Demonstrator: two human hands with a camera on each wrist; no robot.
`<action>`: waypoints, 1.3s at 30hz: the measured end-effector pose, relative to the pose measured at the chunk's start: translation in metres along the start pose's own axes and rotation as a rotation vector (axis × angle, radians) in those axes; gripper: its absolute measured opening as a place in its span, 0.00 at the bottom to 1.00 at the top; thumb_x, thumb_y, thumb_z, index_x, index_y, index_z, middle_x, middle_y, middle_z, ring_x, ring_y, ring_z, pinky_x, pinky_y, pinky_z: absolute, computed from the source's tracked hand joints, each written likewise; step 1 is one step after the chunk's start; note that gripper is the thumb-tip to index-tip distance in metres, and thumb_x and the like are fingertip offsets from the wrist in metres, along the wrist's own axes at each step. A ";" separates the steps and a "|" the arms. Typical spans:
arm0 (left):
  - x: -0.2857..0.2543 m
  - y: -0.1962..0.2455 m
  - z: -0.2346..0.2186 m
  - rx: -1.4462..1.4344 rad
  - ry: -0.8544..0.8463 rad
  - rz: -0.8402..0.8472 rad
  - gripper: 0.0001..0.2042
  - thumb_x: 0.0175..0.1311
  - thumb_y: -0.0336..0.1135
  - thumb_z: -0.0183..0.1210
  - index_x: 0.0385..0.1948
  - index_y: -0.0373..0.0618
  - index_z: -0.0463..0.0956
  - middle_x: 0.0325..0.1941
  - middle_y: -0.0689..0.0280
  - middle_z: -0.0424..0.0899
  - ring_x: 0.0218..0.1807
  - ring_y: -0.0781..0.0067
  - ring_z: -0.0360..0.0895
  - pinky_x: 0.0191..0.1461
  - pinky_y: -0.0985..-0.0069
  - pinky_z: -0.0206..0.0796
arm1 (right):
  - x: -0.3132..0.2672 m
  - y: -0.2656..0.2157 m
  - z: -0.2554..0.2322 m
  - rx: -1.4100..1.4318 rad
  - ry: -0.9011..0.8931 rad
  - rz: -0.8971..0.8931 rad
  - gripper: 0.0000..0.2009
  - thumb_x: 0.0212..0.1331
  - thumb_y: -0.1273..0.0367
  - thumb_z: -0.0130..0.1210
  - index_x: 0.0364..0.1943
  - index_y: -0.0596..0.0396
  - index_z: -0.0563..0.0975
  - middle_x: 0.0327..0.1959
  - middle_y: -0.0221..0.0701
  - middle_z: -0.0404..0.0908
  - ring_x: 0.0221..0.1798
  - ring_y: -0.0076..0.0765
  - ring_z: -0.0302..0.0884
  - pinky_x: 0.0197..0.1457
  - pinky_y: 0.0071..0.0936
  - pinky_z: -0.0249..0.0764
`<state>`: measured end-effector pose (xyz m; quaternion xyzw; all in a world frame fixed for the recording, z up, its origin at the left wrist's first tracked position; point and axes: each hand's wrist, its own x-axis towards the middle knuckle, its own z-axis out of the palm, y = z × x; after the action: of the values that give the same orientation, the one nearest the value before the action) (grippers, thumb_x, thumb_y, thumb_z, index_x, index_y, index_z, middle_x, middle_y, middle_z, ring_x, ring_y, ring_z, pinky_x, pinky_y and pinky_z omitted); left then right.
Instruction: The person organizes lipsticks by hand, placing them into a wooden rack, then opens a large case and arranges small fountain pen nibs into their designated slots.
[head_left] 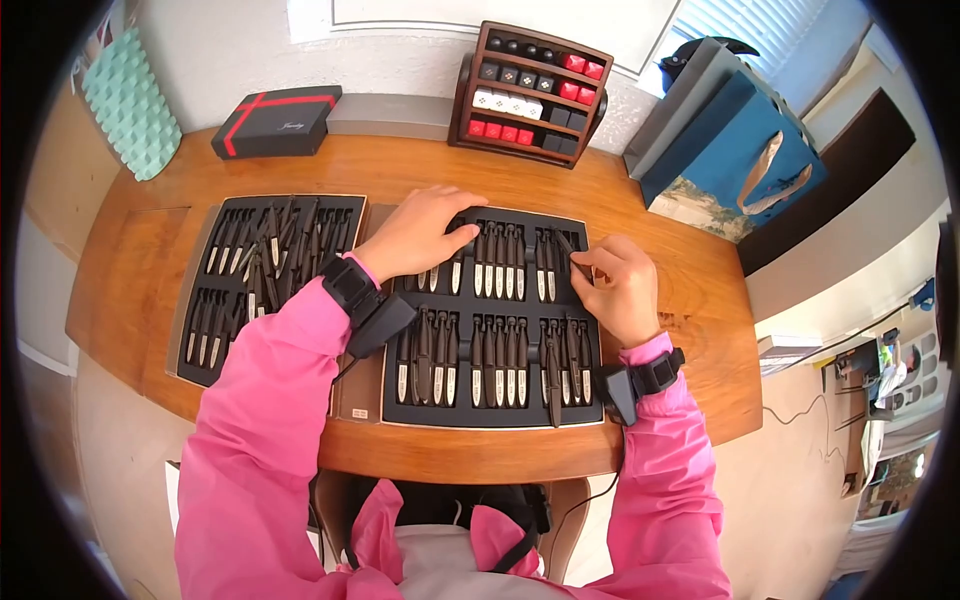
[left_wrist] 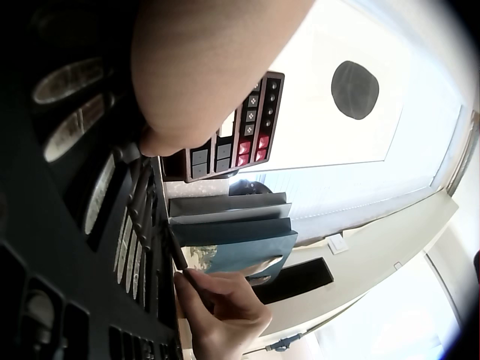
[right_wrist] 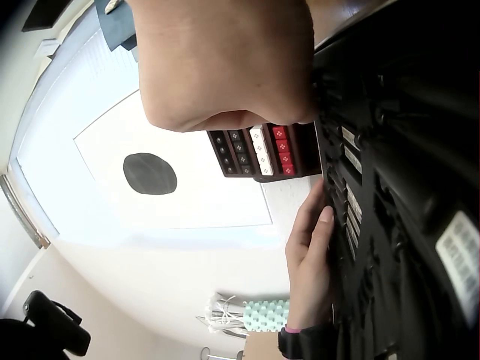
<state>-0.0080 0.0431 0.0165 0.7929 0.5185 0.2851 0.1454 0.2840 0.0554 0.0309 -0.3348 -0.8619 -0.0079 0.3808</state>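
An opened case holds two black trays of slim, dark, pen-shaped sticks with silver label ends. In the head view, my left hand [head_left: 425, 235] rests at the far edge of the right tray [head_left: 490, 308], fingers extended over its upper left compartment. Over the upper right compartment, my right hand [head_left: 620, 288] pinches one dark pen-shaped stick [head_left: 563, 242] between thumb and fingers; it tilts out of line with the upright row beside it. The same right hand [left_wrist: 229, 311] shows in the left wrist view. More sticks lie piled crosswise in the left tray [head_left: 200, 374].
Behind the case are a black box with red ribbon [head_left: 275, 122] and a wooden rack [head_left: 530, 95] of small cubes and balls. A blue paper bag [head_left: 735, 150] stands at the right, a mint textured object [head_left: 130, 105] at the left. The wooden table's front edge [head_left: 470, 455] runs close to my body.
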 end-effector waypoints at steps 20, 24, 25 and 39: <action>-0.001 -0.005 0.002 -0.001 0.010 0.017 0.20 0.68 0.40 0.58 0.59 0.41 0.76 0.59 0.52 0.80 0.62 0.49 0.74 0.68 0.58 0.62 | 0.001 -0.008 -0.007 0.024 -0.202 0.084 0.06 0.43 0.73 0.67 0.27 0.53 0.84 0.26 0.31 0.79 0.32 0.42 0.80 0.34 0.37 0.76; -0.001 -0.002 0.001 -0.001 -0.002 0.004 0.21 0.69 0.40 0.58 0.59 0.41 0.76 0.59 0.51 0.80 0.63 0.48 0.73 0.69 0.58 0.61 | 0.003 -0.011 -0.012 0.039 -0.235 0.063 0.08 0.42 0.78 0.65 0.30 0.55 0.85 0.28 0.32 0.80 0.32 0.39 0.79 0.35 0.33 0.75; -0.001 -0.003 0.001 -0.002 -0.001 0.003 0.21 0.69 0.40 0.58 0.59 0.41 0.76 0.59 0.51 0.80 0.63 0.48 0.73 0.69 0.58 0.61 | 0.003 -0.012 -0.013 0.017 -0.253 0.059 0.08 0.43 0.78 0.64 0.30 0.54 0.85 0.29 0.32 0.81 0.34 0.40 0.79 0.37 0.34 0.75; -0.001 -0.002 0.001 0.005 -0.006 0.008 0.21 0.69 0.40 0.58 0.60 0.41 0.76 0.60 0.52 0.80 0.64 0.49 0.73 0.70 0.57 0.61 | 0.004 -0.005 -0.009 0.080 -0.168 0.072 0.12 0.51 0.71 0.66 0.41 0.55 0.86 0.39 0.35 0.79 0.45 0.46 0.76 0.49 0.38 0.75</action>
<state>-0.0094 0.0435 0.0141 0.7962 0.5155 0.2820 0.1438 0.2851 0.0510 0.0413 -0.3496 -0.8778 0.0684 0.3202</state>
